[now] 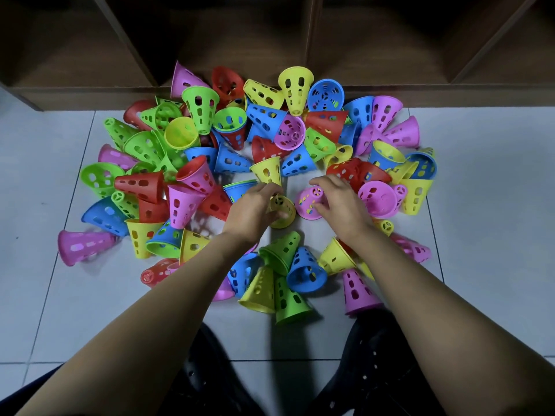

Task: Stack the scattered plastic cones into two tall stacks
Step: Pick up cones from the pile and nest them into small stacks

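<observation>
Several perforated plastic cones in pink, green, blue, red and yellow lie scattered over the tiled floor (480,181). In the middle of the heap my left hand (252,210) grips a yellow cone (282,212) that stands upright with its narrow end up. Beside it on the right stands a pink cone (309,202), also narrow end up, and my right hand (339,205) curls round its right side. Another yellow cone (267,171) lies just beyond my left hand.
A dark wooden shelf unit (270,31) with open compartments runs along the far side, its base touching the heap. Grey tiles show at left and right of the cones. My knees in dark trousers (375,370) fill the bottom edge.
</observation>
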